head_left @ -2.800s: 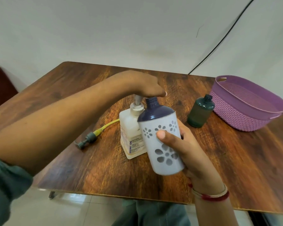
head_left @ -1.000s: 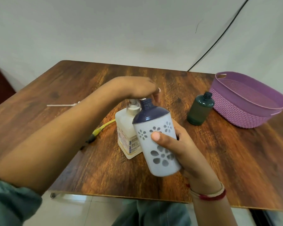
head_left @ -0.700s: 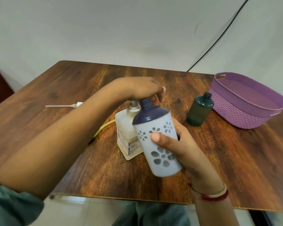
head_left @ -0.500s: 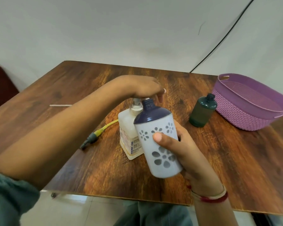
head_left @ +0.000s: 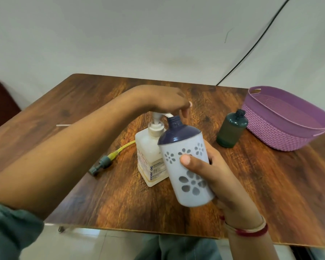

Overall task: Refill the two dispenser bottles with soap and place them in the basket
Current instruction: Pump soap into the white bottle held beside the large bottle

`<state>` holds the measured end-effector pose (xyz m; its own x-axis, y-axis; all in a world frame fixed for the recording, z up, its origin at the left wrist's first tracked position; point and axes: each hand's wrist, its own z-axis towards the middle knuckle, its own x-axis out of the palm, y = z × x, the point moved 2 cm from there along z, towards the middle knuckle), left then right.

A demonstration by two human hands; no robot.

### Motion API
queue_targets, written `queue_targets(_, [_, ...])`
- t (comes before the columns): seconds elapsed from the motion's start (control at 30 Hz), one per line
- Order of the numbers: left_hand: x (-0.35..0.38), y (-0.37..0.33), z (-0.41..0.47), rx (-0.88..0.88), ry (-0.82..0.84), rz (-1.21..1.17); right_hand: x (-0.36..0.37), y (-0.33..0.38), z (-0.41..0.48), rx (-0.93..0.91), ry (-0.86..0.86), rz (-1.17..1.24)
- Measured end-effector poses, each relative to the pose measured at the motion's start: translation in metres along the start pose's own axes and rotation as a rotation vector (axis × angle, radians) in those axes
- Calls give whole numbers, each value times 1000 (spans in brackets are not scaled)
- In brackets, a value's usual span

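Dispenser bottle: white plastic dispenser bottle (head_left: 188,166) with flower cut-outs and a dark blue shoulder. It is held off the surface above the near edge and tilted, with its open neck just beside the soap nozzle.
Right hand: the right hand (head_left: 216,179) is wrapped round the bottle's lower body, thumb across the front.
Soap bottle: square, cream-coloured pump bottle of soap (head_left: 150,158), upright near the middle of the brown wooden surface (head_left: 270,184).
Left hand: the left hand (head_left: 165,102) lies palm-down on the white pump head (head_left: 158,117), fingers bent over it. Whether they clasp it or only press cannot be told.
Reason for the hold: the tilt probably brings the narrow neck under the spout, so pumped soap would fall inside. No soap stream is visible.
Second bottle: dark green round plastic bottle (head_left: 231,129), uncapped and upright toward the right edge, just beside the basket.
Basket: purple woven-pattern plastic basket (head_left: 270,132) at the far right corner, with nothing visible inside it.
Loose parts: a grey pump cap with a yellow tube (head_left: 109,158) lies left of the soap bottle; a thin white tube (head_left: 64,125) lies near the left edge.
Obstructions: the green bottle stands between the hands and the basket, so a carried bottle would likely need to pass over it.
Progress: judged early, as neither bottle is capped or in the basket.
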<state>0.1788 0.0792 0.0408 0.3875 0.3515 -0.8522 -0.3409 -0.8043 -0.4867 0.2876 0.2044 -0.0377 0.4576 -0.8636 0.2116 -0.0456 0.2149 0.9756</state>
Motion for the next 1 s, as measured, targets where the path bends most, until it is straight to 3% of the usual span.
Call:
queue_targets(0.23, [7, 7, 0, -42, -11, 1, 2, -8, 1, 22, -8, -8])
queue_targets(0.4, [-4, 6, -3, -10, -170, -6, 2, -6, 2, 16, 5, -2])
queue_targets(0.7, [4, 3, -2, -48, 44, 47, 1, -5, 3, 12, -10, -12])
queue_targets(0.83, [-5, 1, 0, -26, -23, 85, 1, 2, 4, -6, 11, -15])
queue_targets(1.0, [10, 7, 0, -36, 53, 6, 2, -5, 3, 12, 4, -13])
